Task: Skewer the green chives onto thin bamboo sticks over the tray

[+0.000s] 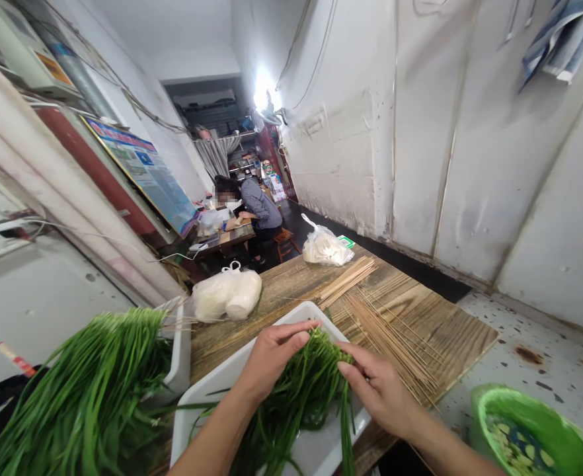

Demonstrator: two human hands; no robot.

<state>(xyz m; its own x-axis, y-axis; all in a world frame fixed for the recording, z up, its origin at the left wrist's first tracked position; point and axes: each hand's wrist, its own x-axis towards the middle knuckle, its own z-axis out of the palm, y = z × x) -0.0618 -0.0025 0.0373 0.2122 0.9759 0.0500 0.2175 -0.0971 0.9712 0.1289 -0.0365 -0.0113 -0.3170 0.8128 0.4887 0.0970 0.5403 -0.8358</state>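
Observation:
A white rectangular tray sits on the wooden table in front of me, filled with a pile of green chives. My left hand rests on the pile's far end, fingers curled around the stalk tips. My right hand lies on the right side of the pile, fingers pressed into the leaves. To the right of the tray, many thin bamboo skewers lie spread on the table.
A large heap of chives fills a white bin at the left. Two plastic bags of white food lie farther back. A green bowl stands at lower right. A person sits at a far table.

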